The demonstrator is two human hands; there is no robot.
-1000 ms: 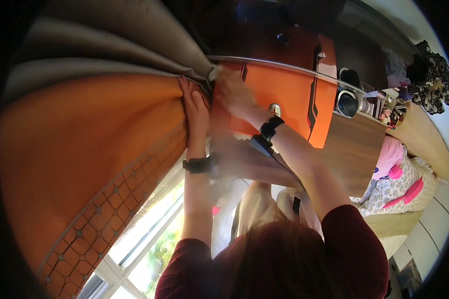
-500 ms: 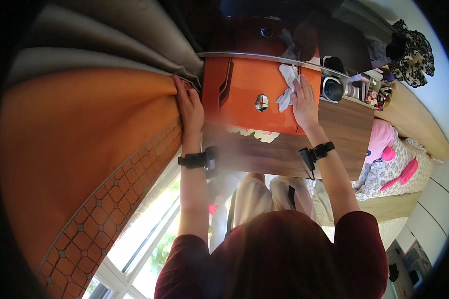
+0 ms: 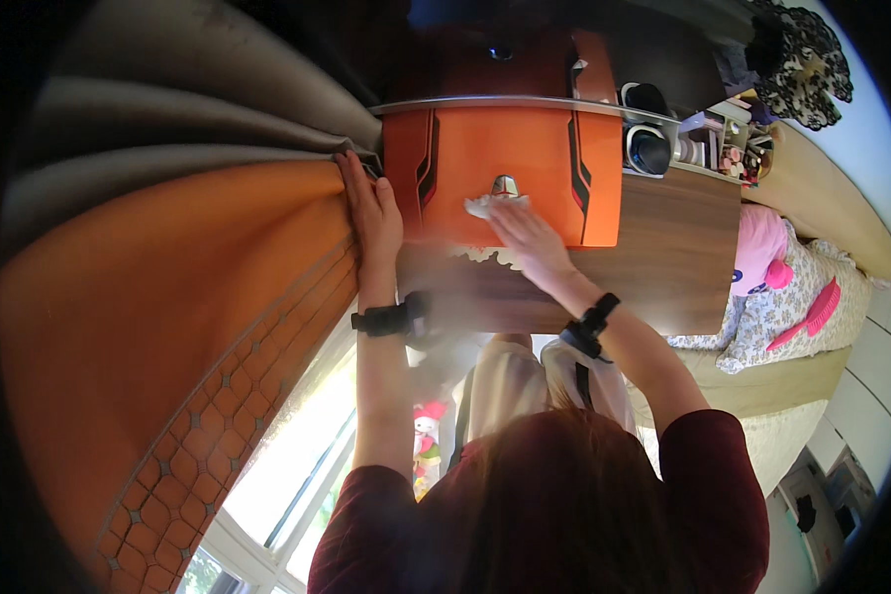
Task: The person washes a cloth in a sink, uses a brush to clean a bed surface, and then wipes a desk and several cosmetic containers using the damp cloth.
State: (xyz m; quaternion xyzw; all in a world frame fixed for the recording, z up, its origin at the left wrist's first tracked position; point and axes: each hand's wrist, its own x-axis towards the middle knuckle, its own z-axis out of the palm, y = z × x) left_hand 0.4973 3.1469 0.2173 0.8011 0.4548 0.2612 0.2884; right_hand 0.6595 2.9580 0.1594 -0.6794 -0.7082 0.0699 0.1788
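Observation:
An orange flat lid-like panel with black-and-red side stripes lies on the brown wooden table; I cannot tell if it is a laptop or a case. A silvery emblem sits on it near the middle. My right hand presses a crumpled white tissue against the panel, just below the emblem, partly covering the tissue. At the left, my left hand lies with fingers straight against the edge of the orange-and-grey curtain, beside the panel.
The wooden table extends right of the panel. A mirror-like dark surface stands behind it. Dark-lidded jars and a cosmetics organizer stand at the back right. A pink hairbrush lies on a patterned pillow beyond the table.
My right hand has moved left and nearer with the tissue, from the panel's right side to just below the emblem. The left hand stays at the curtain.

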